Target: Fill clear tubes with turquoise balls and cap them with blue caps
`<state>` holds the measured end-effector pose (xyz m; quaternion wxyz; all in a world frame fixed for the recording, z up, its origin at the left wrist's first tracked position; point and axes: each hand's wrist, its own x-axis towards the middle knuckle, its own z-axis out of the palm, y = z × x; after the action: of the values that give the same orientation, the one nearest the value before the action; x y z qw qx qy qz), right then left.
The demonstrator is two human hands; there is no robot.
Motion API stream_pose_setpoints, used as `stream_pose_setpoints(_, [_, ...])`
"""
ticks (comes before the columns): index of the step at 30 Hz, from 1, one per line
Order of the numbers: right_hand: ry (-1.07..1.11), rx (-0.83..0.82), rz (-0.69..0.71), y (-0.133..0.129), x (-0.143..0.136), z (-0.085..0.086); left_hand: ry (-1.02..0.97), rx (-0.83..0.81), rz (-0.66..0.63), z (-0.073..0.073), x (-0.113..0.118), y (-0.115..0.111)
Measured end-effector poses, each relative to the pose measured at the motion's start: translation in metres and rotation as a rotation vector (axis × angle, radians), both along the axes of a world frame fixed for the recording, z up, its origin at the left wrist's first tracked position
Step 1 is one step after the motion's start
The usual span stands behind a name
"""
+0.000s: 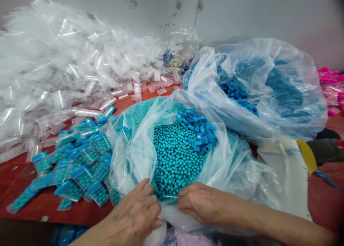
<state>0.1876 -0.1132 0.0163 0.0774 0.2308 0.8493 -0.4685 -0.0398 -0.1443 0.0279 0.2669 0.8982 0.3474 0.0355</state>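
A clear plastic bag (142, 149) lies open at the centre, full of small teal balls (174, 156). Several blue caps (202, 131) rest on the balls at the right. At the bag's near edge, my left hand (141, 208) has its fingers closed on the plastic, left of the middle. My right hand (196, 203) grips the same edge a little to the right, with its fingers curled under and partly hidden. Filled packs with blue caps (83, 176) are heaped left of the bag.
Empty clear containers (88, 59) form a big pile at the back left. A second bag (290, 91) with blue caps stands at the back right. Pink pieces (330, 81) lie at the far right. A white sack (287, 174) and a yellow-and-dark object (307, 156) are at the right.
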Motion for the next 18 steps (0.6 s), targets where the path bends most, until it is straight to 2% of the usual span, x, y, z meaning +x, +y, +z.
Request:
stream_pose_setpoints(4, [0.019,0.035,0.022,0.006,0.0,-0.001,-0.047,0.139,0.025,0.0,-0.002,-0.013])
stream_pose_setpoints(7, [-0.022,0.138,-0.116,0.016,-0.01,-0.004,-0.058,0.193,0.048,0.0,-0.001,-0.016])
stream_pose_setpoints(10, [-0.076,0.289,-0.236,0.023,-0.033,-0.008,-0.068,0.231,0.05,0.0,0.0,-0.014])
stream_pose_setpoints(14, [-0.102,0.434,-0.151,0.02,-0.065,-0.014,-0.067,0.241,0.014,0.002,0.002,-0.013])
stream_pose_setpoints(16, [-0.113,0.5,-0.134,0.017,-0.073,-0.019,-0.069,0.241,0.02,0.003,0.002,-0.014])
stream_pose_setpoints(18, [-0.11,0.488,-0.136,0.017,-0.072,-0.027,-0.069,0.221,0.042,0.002,0.002,-0.016])
